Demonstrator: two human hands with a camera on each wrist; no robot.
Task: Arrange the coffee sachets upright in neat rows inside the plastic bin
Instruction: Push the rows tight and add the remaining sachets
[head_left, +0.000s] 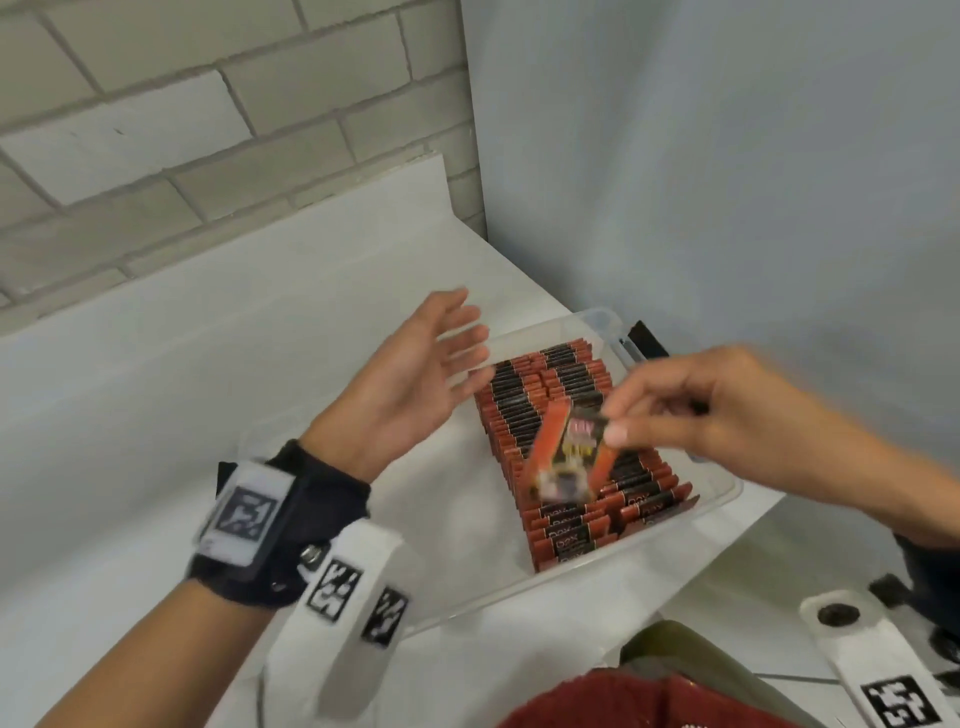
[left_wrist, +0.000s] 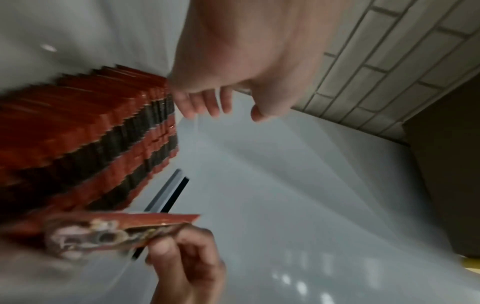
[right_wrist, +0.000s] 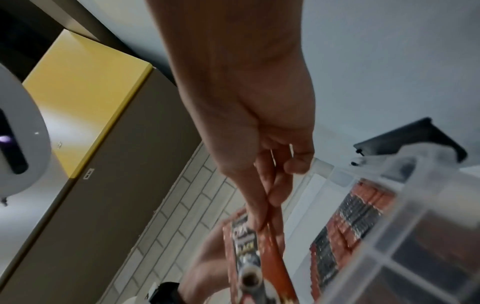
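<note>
Counter (head_left: 156, 415): a clear plastic bin (head_left: 719, 499) is set on it in the wall corner.
Rows (head_left: 561, 415): red-and-black sachets are stood upright inside the bin.
Left hand (head_left: 410, 384): held open, fingers spread, beside the rows.
Right hand (head_left: 727, 410): one sachet (head_left: 569, 457) is pinched by its top edge above the rows.

Blur, cut-offs & hidden bits

Held sachet (head_left: 569, 457) motion-blurred in all views; print unreadable in head view, lower end cut by bottom edge in right wrist view. Right hand (head_left: 727, 410) covers part of the bin's (head_left: 722, 493) far rim & some packed sachets (head_left: 545, 384); arm runs off frame's right edge. Left hand (head_left: 415, 384) fingertips smeared; it hides the bin's left rim. Packed rows blurred w/ left end cut off in left wrist view. Bin's clear walls hard to trace.
</note>
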